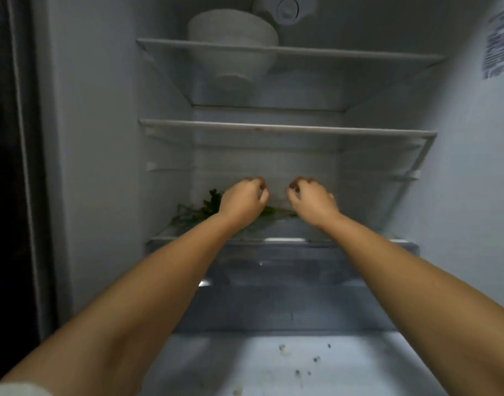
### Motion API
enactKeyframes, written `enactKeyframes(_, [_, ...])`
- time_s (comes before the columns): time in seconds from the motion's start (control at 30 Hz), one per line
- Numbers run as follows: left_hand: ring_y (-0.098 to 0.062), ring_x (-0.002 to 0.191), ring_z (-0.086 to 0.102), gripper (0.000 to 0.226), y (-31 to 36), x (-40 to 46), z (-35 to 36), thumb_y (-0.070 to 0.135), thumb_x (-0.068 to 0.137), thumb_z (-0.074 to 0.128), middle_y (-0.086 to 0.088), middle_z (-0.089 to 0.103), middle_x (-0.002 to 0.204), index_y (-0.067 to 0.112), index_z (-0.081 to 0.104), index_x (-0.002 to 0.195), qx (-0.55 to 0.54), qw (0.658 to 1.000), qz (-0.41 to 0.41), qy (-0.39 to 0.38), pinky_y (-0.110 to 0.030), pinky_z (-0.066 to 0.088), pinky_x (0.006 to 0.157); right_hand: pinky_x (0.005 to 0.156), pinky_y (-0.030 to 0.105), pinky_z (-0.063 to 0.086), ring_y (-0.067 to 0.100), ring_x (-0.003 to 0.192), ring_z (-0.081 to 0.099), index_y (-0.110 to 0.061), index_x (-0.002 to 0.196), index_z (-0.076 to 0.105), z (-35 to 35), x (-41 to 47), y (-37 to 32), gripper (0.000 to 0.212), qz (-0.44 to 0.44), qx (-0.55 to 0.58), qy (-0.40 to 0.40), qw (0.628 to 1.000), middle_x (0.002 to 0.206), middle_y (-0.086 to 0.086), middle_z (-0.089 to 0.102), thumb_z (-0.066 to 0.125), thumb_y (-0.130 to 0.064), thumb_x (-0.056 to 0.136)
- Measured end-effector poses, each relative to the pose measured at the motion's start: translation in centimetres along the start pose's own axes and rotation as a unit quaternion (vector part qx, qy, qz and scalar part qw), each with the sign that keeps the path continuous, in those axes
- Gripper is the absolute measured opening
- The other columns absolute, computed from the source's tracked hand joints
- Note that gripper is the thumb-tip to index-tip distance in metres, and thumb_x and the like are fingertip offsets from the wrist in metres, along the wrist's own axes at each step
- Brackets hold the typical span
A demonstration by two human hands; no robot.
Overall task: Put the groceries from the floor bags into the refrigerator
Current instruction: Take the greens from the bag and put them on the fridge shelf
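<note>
Greens lie on the lowest glass shelf of the refrigerator, pushed toward its back left corner, and we judge they sit there because that shelf is the easiest reach from where we stand. Our left hand and right hand are both deep inside, just above the leaves, near each other but apart. The fingers of each hand are curled in, pinched as if on something thin; it may be a clear bag around the greens, but the blur keeps us from telling what, if anything, they grip. With both hands raised at the same height, we take this as settling or spreading the bundle rather than lifting it.

The shelf looks bare to the right of the greens. The middle shelf holds nothing we can see, and a white bowl stands on the top shelf. Below our forearms is a clear drawer, closed, and under it a pale ledge flecked with small dark crumbs. A printed label is stuck to the right inner wall. The floor bags are out of view.
</note>
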State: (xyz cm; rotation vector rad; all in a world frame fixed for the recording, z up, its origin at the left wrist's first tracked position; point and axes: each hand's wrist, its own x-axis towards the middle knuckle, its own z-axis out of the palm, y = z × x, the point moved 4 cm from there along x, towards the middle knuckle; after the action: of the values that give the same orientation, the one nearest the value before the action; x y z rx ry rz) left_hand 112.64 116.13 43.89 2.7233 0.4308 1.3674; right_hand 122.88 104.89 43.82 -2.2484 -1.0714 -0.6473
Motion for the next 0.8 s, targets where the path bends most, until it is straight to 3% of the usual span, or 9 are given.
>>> enactKeyframes(0.07, [-0.031, 0.092, 0.057, 0.025, 0.3, -2.9, -1.1, 0.027, 0.095, 0.045, -0.012, 0.062, 0.100, 0.009, 0.061, 0.101, 0.000, 0.999, -0.012, 0.047, -0.038, 0.048, 0.074, 0.092, 0.045, 0.040, 0.035, 0.114, 0.050, -0.011, 0.114, 0.057, -0.2, -2.7, -0.8, 0.032, -0.002, 0.004, 0.046, 0.999, 0.120, 0.016, 0.056, 0.041, -0.032, 0.096])
enactKeyframes(0.17, [-0.029, 0.098, 0.053, 0.026, 0.8, -6.3, -3.4, 0.028, 0.096, 0.043, -0.010, 0.060, 0.103, 0.011, 0.060, 0.105, 0.023, 0.999, -0.019, 0.023, -0.039, 0.045, 0.079, 0.093, 0.043, 0.038, 0.033, 0.116, 0.048, -0.012, 0.113, 0.057, -0.8, -6.2, -2.0, 0.028, -0.028, -0.003, 0.058, 0.998, 0.120, 0.014, 0.056, 0.042, -0.029, 0.097])
enactKeyframes(0.33, [-0.028, 0.102, 0.052, 0.028, 1.8, -12.3, -8.5, 0.029, 0.096, 0.042, -0.009, 0.059, 0.106, 0.014, 0.060, 0.111, 0.037, 0.996, -0.079, -0.001, -0.037, 0.041, 0.080, 0.094, 0.044, 0.036, 0.031, 0.117, 0.046, -0.013, 0.116, 0.055, -2.2, -12.1, -4.8, 0.030, -0.075, 0.001, 0.016, 0.997, 0.122, 0.012, 0.054, 0.038, -0.031, 0.098])
enactKeyframes(0.43, [-0.030, 0.100, 0.054, 0.027, 2.9, -18.2, -10.5, 0.027, 0.095, 0.045, -0.013, 0.060, 0.106, 0.011, 0.061, 0.109, 0.000, 0.992, -0.124, -0.005, -0.040, 0.046, 0.084, 0.095, 0.043, 0.036, 0.029, 0.117, 0.046, -0.014, 0.118, 0.054, -2.8, -17.5, -6.4, 0.032, -0.106, 0.017, -0.008, 0.994, 0.123, 0.010, 0.054, 0.037, -0.032, 0.099])
enactKeyframes(0.57, [-0.027, 0.098, 0.057, 0.028, 5.8, -28.5, -10.2, 0.029, 0.095, 0.046, -0.011, 0.062, 0.106, 0.011, 0.060, 0.112, -0.040, 0.975, -0.181, -0.124, -0.036, 0.046, 0.082, 0.094, 0.041, 0.034, 0.028, 0.117, 0.046, -0.015, 0.122, 0.051, -2.6, -27.1, -7.4, 0.033, -0.132, 0.006, -0.070, 0.989, 0.125, 0.008, 0.053, 0.036, -0.034, 0.099])
enactKeyframes(0.67, [-0.027, 0.093, 0.061, 0.026, 7.3, -36.1, -10.6, 0.030, 0.094, 0.047, -0.010, 0.065, 0.100, 0.012, 0.061, 0.108, -0.062, 0.958, -0.227, -0.167, -0.035, 0.046, 0.077, 0.096, 0.041, 0.034, 0.027, 0.119, 0.045, -0.016, 0.126, 0.050, -2.6, -33.8, -7.6, 0.035, -0.162, -0.006, -0.111, 0.981, 0.127, 0.007, 0.052, 0.037, -0.035, 0.098])
enactKeyframes(0.8, [-0.028, 0.104, 0.057, 0.032, 8.1, -44.8, -13.1, 0.034, 0.095, 0.047, -0.012, 0.061, 0.112, 0.014, 0.057, 0.117, -0.016, 0.941, -0.256, -0.221, -0.038, 0.047, 0.087, 0.095, 0.041, 0.035, 0.026, 0.120, 0.045, -0.017, 0.126, 0.049, -2.7, -41.4, -9.2, 0.036, -0.167, 0.011, -0.176, 0.970, 0.127, 0.006, 0.052, 0.036, -0.037, 0.099])
